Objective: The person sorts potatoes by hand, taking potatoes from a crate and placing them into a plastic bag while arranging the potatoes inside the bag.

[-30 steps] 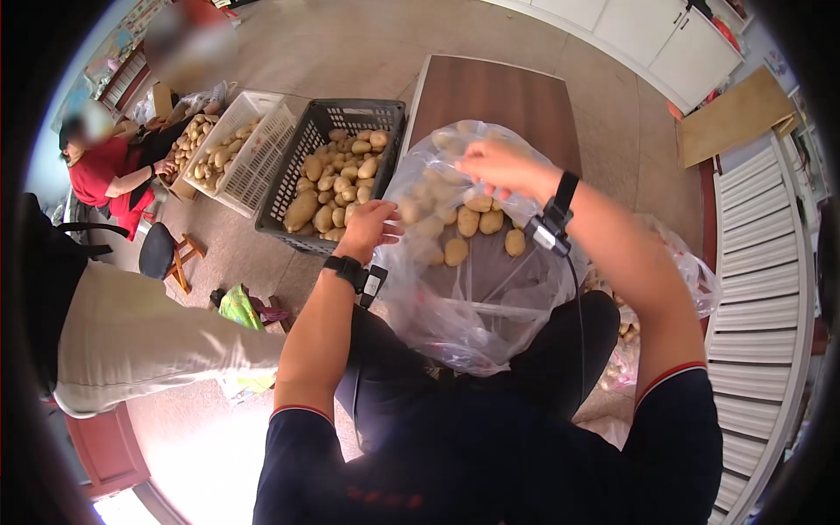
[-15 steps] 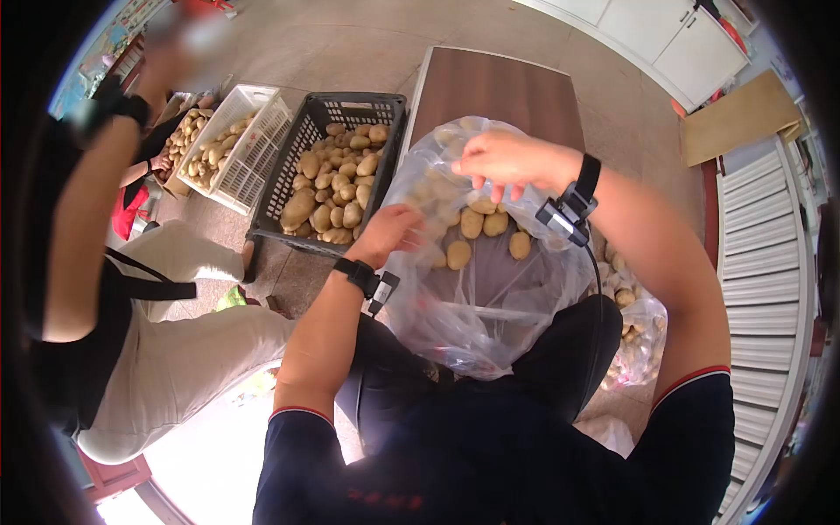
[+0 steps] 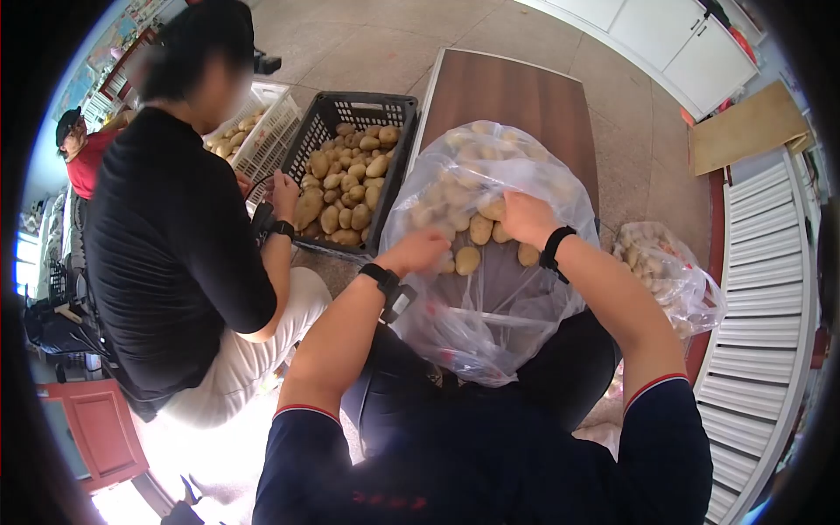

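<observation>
A large clear plastic bag lies across my knees and the near end of a brown wooden table, its mouth open towards me. Several potatoes rest inside, heaped at the far end and looser near the mouth. My left hand is closed on the bag's left edge, its fingers slightly blurred. On the other side, my right hand is closed on the bag's film, right beside the potatoes. Its fingertips are partly hidden.
A black crate of potatoes stands left of the table, with a white crate behind it. Close on my left sits a co-worker, hands near the black crate. A filled clear bag lies right, beside a white radiator.
My right hand has come down from above the bag onto its film. My left hand has moved slightly right and down. The co-worker's upper body has come into view, hands lowered near the black crate.
</observation>
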### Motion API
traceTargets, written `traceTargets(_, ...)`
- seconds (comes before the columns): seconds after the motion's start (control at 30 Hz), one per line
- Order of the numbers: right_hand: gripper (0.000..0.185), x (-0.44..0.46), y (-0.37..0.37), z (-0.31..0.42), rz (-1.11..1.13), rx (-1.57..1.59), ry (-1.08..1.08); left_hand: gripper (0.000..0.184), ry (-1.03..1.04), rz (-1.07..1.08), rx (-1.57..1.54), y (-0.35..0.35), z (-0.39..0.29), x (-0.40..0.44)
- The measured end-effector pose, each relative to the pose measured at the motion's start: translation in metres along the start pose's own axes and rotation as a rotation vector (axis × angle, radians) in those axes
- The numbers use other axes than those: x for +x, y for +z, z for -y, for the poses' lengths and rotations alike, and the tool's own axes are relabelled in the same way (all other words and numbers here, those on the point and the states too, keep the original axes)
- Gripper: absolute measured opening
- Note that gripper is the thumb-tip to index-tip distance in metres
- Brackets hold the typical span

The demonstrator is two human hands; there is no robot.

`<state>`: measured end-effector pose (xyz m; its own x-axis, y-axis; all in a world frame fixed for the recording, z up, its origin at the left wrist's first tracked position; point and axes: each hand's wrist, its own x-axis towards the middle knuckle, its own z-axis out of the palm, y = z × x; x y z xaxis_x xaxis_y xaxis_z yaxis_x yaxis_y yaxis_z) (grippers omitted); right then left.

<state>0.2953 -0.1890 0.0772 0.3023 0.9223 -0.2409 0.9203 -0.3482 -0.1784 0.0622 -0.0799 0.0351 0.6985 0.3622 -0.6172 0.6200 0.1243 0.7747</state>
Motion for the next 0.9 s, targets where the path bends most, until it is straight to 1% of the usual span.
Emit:
traceTargets(0.03,0.037,0.004,0.002,-0.005,-0.029,0.037,0.037,0.038,0.035,-0.064,0.062,-0.002,-0.005,-0.002)
traceTargets(0.07,0.041,0.007,0.004,-0.009,-0.059,0.076,0.074,0.038,0.035,-0.064,0.063,-0.004,-0.011,-0.004)
traceTargets(0.13,0.041,0.008,0.010,-0.017,-0.076,0.128,0.078,0.038,0.141,-0.343,0.347,-0.010,-0.021,-0.011)
traceTargets(0.17,0.040,0.008,0.010,-0.017,-0.091,0.178,0.081,0.038,0.139,-0.346,0.351,-0.014,-0.011,-0.002)
traceTargets(0.2,0.040,0.007,0.011,-0.015,-0.093,0.183,0.080,0.037,0.198,-0.439,0.206,-0.019,0.005,0.012)
traceTargets(0.23,0.043,0.006,0.011,-0.010,-0.075,0.122,0.112,0.037,0.258,-0.531,0.060,-0.022,0.004,0.011)
traceTargets(0.27,0.046,0.005,0.011,-0.006,-0.058,0.060,0.145,0.037,0.260,-0.533,0.065,-0.025,0.004,0.009)
traceTargets(0.3,0.046,0.005,0.012,-0.001,-0.061,0.063,0.144,0.037,0.194,-0.450,-0.055,-0.028,0.004,0.008)
traceTargets(0.33,0.046,0.005,0.015,0.002,-0.051,0.039,0.098,0.036,0.128,-0.365,-0.175,-0.029,0.001,0.005)
traceTargets(0.37,0.046,0.003,0.016,0.005,-0.039,0.016,0.053,0.036,0.128,-0.365,-0.172,-0.029,0.003,0.006)
traceTargets(0.4,0.046,0.000,0.024,0.005,-0.042,0.019,0.053,0.036,0.110,-0.346,-0.179,-0.028,0.004,0.008)
traceTargets(0.47,0.039,-0.003,0.047,0.004,-0.329,-0.029,-0.109,0.035,0.094,-0.339,-0.183,-0.027,0.002,0.007)
traceTargets(0.5,0.039,-0.002,0.053,0.005,-0.336,-0.023,-0.123,0.035,0.110,-0.326,-0.168,-0.025,-0.001,0.006)
traceTargets(0.57,0.034,-0.001,0.059,0.011,-0.427,-0.051,-0.135,0.035,0.148,-0.320,-0.180,-0.021,-0.005,0.003)
traceTargets(0.6,0.034,-0.001,0.061,0.014,-0.434,-0.050,-0.161,0.035,0.151,-0.347,-0.186,-0.021,-0.005,0.001)
traceTargets(0.67,0.030,0.000,0.061,0.020,-0.428,-0.126,-0.137,0.035,0.182,-0.277,-0.161,-0.022,-0.010,-0.006)
traceTargets(0.8,0.029,-0.001,0.064,0.023,-0.399,-0.102,-0.197,0.034,0.193,-0.335,-0.263,-0.022,-0.010,-0.018)
traceTargets(0.87,0.039,-0.007,0.061,0.024,-0.391,-0.037,-0.212,0.029,0.255,-0.397,-0.333,-0.021,-0.007,-0.022)
traceTargets(0.9,0.042,-0.011,0.060,0.024,-0.409,0.000,-0.231,0.028,0.246,-0.402,-0.314,-0.020,-0.006,-0.023)
